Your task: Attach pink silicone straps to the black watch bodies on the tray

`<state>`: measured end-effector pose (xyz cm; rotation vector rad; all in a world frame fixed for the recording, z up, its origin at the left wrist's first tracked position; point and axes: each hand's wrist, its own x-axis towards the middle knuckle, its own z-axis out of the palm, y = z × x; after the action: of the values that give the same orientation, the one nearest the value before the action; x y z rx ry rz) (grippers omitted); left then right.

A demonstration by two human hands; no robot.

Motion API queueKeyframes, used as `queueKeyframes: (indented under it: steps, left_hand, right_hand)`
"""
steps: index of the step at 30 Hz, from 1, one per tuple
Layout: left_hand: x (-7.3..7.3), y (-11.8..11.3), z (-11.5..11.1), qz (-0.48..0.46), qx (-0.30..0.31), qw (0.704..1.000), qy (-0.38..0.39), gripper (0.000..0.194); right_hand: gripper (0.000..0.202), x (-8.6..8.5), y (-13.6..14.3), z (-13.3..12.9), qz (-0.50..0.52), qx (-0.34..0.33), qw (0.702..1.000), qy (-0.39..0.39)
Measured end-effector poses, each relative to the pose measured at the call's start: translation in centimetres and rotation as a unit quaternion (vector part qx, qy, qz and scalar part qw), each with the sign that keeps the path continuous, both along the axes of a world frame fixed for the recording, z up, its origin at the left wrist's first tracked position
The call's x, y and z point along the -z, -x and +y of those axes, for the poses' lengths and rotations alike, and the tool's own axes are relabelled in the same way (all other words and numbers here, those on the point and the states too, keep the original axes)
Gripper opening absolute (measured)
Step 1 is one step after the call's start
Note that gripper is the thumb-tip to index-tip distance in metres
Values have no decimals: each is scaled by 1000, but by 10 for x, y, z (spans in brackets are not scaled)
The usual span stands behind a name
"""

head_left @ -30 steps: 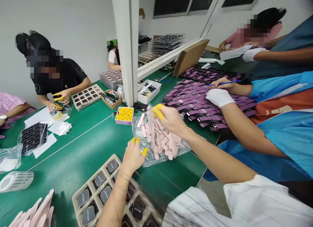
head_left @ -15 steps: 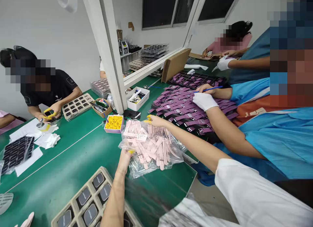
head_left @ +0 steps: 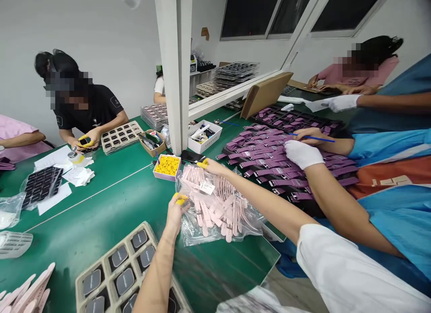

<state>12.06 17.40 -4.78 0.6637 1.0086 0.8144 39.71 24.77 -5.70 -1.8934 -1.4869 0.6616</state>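
A clear plastic bag point(head_left: 220, 234) lies on the green table in front of me, full of pale pink watch straps point(head_left: 210, 209), with a white label point(head_left: 207, 187) on it. My left hand point(head_left: 175, 212) is at the bag's left edge, its fingers closed together on the film. At the far edge my right hand point(head_left: 215, 167) pinches the plastic near the corner; part of its grip is hidden. Yellow finger cots cover fingertips on both hands. A tray of square watch faces point(head_left: 79, 288) sits under my left forearm.
Beyond the bag stand a box of yellow pieces point(head_left: 166, 165), a black phone point(head_left: 192, 156) and a white box point(head_left: 204, 144). Purple straps point(head_left: 262, 153) lie to the right, where a co-worker's gloved hand point(head_left: 305, 155) works. More pink straps point(head_left: 32, 290) lie at lower left.
The view has swung left, so things appear farther right. The bag has stayed in place on the table. Both my hands have shifted slightly left along its edges.
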Motion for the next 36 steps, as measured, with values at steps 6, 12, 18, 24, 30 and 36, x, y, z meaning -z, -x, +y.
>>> queueKeyframes:
  steps: [6, 12, 18, 24, 30, 36]
  left_hand:
    - [-8, 0, -5, -37, 15, 999, -7, 29]
    - [-3, -2, -10, -37, 0, 999, 13, 17]
    - [6, -4, -12, -24, -37, 997, 55, 27]
    - [14, -5, -12, -16, -10, 996, 83, 39]
    - [6, 1, -10, -22, 29, 999, 34, 54]
    - [-18, 7, -11, 20, -7, 996, -88, 69]
  right_hand:
    - [24, 0, 21, 6, -2, -57, 992, 114]
    - [24, -22, 27, 6, 14, -39, 998, 55]
    - [43, -76, 10, -7, 76, -29, 993, -85]
    - [39, -153, 17, -45, 27, 21, 951, -307]
    - [26, -198, 40, -44, -35, 74, 840, -536]
    - [16, -175, 87, -93, -12, -216, 846, -487]
